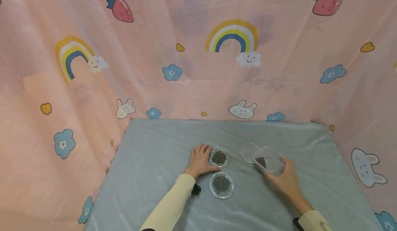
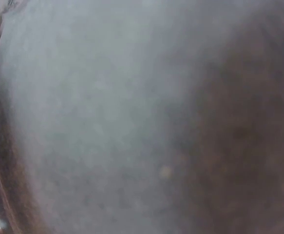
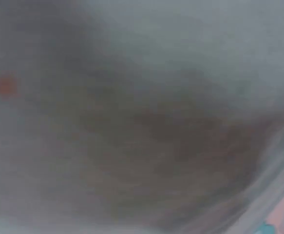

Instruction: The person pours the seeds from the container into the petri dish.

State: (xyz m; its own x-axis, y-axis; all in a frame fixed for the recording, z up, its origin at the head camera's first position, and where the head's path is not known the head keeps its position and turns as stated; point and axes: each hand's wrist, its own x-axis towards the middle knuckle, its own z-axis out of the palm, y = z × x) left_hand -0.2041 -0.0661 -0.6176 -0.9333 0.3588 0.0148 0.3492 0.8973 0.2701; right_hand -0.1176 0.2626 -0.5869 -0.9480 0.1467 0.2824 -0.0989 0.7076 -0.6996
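Note:
In the head view my left hand (image 1: 200, 161) rests on the cloth and holds a round clear dish (image 1: 219, 157) of dark grey-green granules, thumb at its near side and fingers at its far left. A second such dish (image 1: 221, 185), also with granules, lies just nearer. My right hand (image 1: 289, 181) grips a clear plastic container (image 1: 274, 160), tilted to the left, with dark granules (image 1: 261, 161) gathered in its left corner. Beyond the container's left end lies another clear round dish (image 1: 249, 152), partly hidden by it; no granules show in it. Both wrist views are mostly blurred cloth.
A grey-blue cloth (image 1: 155, 162) covers the table. Behind and at the sides hangs a pink curtain (image 1: 198, 93) printed with rainbows, rabbits, flowers and strawberries. A dark band (image 1: 196, 189) is on the left wrist.

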